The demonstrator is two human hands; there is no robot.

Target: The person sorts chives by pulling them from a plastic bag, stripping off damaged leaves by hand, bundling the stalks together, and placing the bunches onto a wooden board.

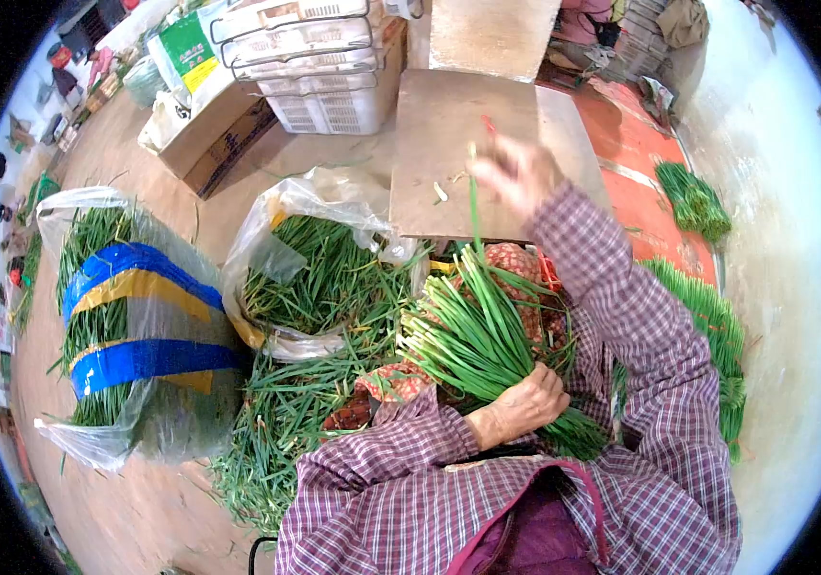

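left hand [525, 398] grips a bunch [473, 331], right hand [518, 174] a stalk [475, 206]; bundles [693, 199] right of the counter [449, 125] look finished, this bunch unfinished.

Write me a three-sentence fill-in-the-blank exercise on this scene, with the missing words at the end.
The bunch of green stalks is gripped in the person's ____ hand.
The plastic bag at far left carries yellow bands and ____ ones.
The stacked baskets are ____ in color.
Missing words: left; blue; white.
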